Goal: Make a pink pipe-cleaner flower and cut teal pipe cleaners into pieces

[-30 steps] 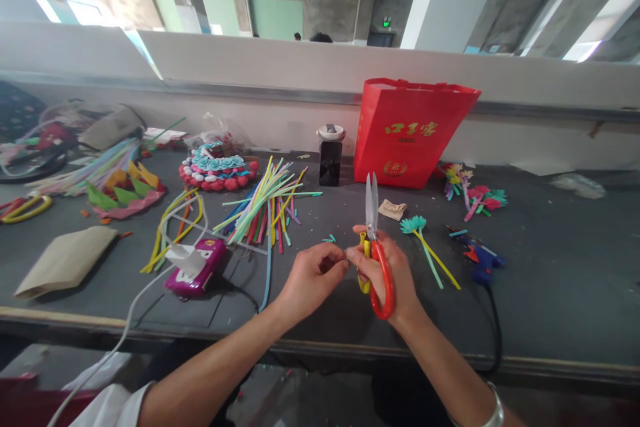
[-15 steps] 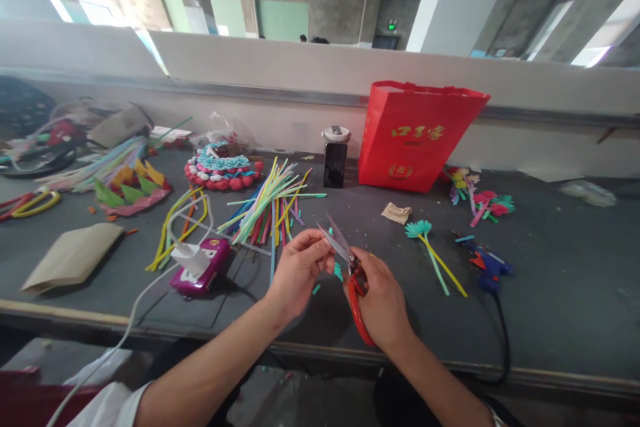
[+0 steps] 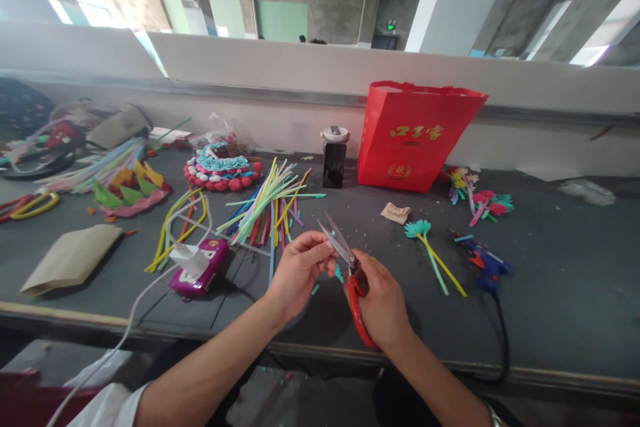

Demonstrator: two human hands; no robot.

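Observation:
My right hand (image 3: 383,300) is wrapped round the red handles of a pair of scissors (image 3: 357,307), whose blades are parted and point up and to the left. Opposite it, my left hand (image 3: 303,273) is closed in a pinch at the blades. A small teal piece (image 3: 333,233) shows at its fingertips, between the blades; most of what the fingers grip is hidden. Teal scraps (image 3: 315,289) lie on the dark table just below the hands. To the right rests a teal straw flower (image 3: 417,229) with a green and a yellow straw stem.
A heap of coloured straws (image 3: 270,203) lies behind my left hand, near a purple power strip (image 3: 213,267). Farther back stand a phone (image 3: 334,165) and a red bag (image 3: 420,140). A blue glue gun (image 3: 487,263) with a black cord lies at right.
Almost nothing differs. Both hands hold the same pose at the scissors, and the whole view has shifted very slightly.

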